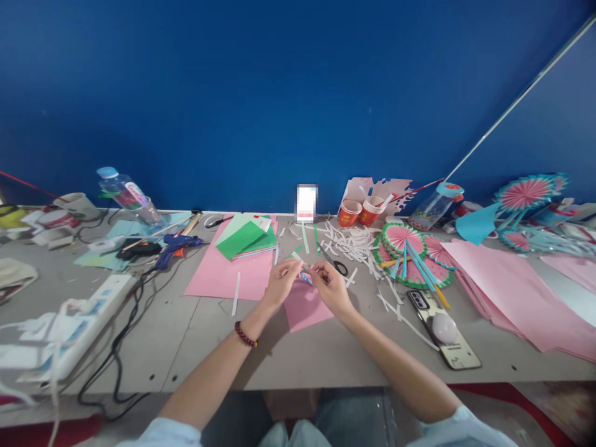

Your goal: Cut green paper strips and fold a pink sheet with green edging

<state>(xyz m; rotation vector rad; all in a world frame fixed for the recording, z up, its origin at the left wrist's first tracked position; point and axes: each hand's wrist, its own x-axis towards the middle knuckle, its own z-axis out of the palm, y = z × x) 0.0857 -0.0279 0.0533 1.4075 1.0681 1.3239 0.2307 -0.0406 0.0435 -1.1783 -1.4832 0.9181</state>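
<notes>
My left hand [283, 279] and my right hand [329, 284] meet over the middle of the table, both with fingers pinched. Between the fingertips is a narrow pale strip [305, 267], partly hidden by them. Just under it shows a small blue-and-white piece [306, 278], too small to name. A pink sheet of paper [305, 310] lies beneath the hands. Scissors with black handles [341, 267] rest beside my right hand. To the left, a white paper strip [236, 293] lies partly over a larger pink sheet [209, 276].
Green papers [244, 239] lie at back left near a blue glue gun [174, 248]. Paper scraps [356, 245], red paper cups [350, 213] and watermelon-patterned paper fans [403, 239] stand or lie right. A phone [459, 351] is nearer. A power strip [93, 323] occupies the left.
</notes>
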